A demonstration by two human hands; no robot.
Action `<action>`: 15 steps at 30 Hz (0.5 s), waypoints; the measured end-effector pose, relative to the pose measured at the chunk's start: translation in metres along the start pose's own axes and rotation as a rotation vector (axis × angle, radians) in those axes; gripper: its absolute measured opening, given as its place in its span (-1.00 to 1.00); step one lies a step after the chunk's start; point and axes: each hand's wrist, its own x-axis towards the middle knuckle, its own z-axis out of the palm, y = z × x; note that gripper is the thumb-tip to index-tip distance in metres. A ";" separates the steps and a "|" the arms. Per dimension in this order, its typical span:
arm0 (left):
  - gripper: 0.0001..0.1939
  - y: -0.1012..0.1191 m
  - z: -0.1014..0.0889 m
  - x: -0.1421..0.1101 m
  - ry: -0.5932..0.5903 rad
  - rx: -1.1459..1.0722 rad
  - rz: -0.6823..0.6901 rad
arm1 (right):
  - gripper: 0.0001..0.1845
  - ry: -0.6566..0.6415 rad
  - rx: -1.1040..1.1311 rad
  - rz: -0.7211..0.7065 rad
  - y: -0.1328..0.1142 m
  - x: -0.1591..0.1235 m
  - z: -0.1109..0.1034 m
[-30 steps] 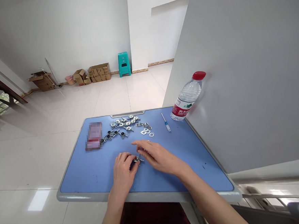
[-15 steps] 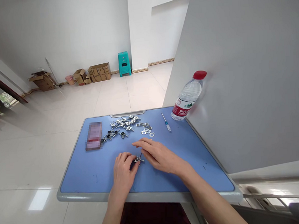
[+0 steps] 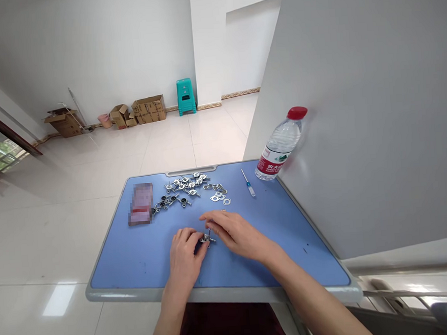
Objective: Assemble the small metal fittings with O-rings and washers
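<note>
My left hand [image 3: 185, 252] is closed on a small silver metal fitting [image 3: 206, 238], pinched between thumb and fingertips at the tabletop. My right hand [image 3: 233, 233] arches over it from the right, index finger reaching out and the other fingers curled. From under these fingers a thin-shafted tool [image 3: 209, 233], perhaps a small screwdriver, points down at the fitting; its upper part is hidden. Just beyond, flat metal gasket plates [image 3: 216, 197] lie loose. Farther back is a cluster of similar silver fittings [image 3: 191, 184], and left of the plates are several with black round parts [image 3: 168, 200].
A screwdriver with a clear and blue handle [image 3: 250, 188] lies right of the plates. A red-capped water bottle [image 3: 278, 148] stands at the back right by a grey panel [image 3: 366, 127]. A blurred-out phone-like rectangle [image 3: 141, 204] lies on the left of the blue table [image 3: 131, 266].
My right hand has shifted very slightly and its fingers have curled a little; the thin shaft is more upright. My left hand keeps the fitting in place.
</note>
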 end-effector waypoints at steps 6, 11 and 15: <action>-0.97 0.000 0.000 0.000 -0.023 -0.005 -0.004 | -0.81 0.129 -0.138 -0.023 0.013 -0.001 0.011; -0.98 0.000 0.001 0.001 0.004 -0.003 0.009 | -0.69 0.009 -0.075 -0.013 0.003 -0.002 0.004; -0.97 0.003 0.000 0.001 0.003 0.004 0.001 | -0.73 0.064 -0.035 -0.041 0.003 -0.001 0.006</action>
